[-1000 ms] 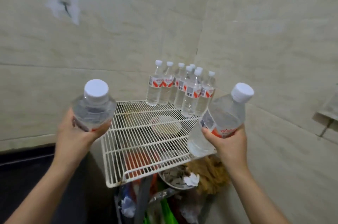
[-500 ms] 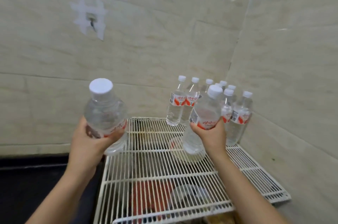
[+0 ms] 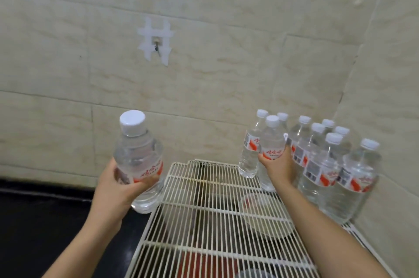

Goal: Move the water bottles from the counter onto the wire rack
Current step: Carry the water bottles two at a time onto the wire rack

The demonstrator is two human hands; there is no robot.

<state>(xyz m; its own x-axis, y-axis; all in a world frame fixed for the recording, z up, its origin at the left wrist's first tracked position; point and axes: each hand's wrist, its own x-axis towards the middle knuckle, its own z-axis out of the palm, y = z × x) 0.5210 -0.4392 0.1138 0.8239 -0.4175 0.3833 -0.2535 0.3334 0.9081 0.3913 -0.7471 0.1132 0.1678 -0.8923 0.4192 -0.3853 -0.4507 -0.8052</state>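
1. The left hand [image 3: 118,189] is curled round the lower half of a water bottle [image 3: 138,155], with the thumb on the near side and the fingers wrapped over its red-and-white label.
2. That bottle is in the air, nearly upright with its white cap on top. Its base hangs at the left edge of the wire rack [image 3: 204,232], beside the dark counter [image 3: 34,221].
3. The right hand [image 3: 277,165] grips a second bottle [image 3: 272,139] round its label, with the thumb to the left and the fingers hidden behind it.
4. The second bottle stands upright at the far right of the rack. Its base is down at wire level (whether it actually rests on the wires cannot be told).
5. It is at the left side of a cluster of standing bottles [image 3: 328,164], just beside one to its left and others to its right.
6. The cluster fills the rack's far right corner, where the two tiled walls [image 3: 226,78] meet. All the bottles are upright, capped in white, and carry the same label.
7. The near and left parts of the rack's white wire surface are bare.
8. Through the wires a pale round bowl [image 3: 265,216] shows below, with something red nearer still (too blurred to name).
9. A small hook [image 3: 156,44] on a white patch is fixed to the far wall, above and between the hands.
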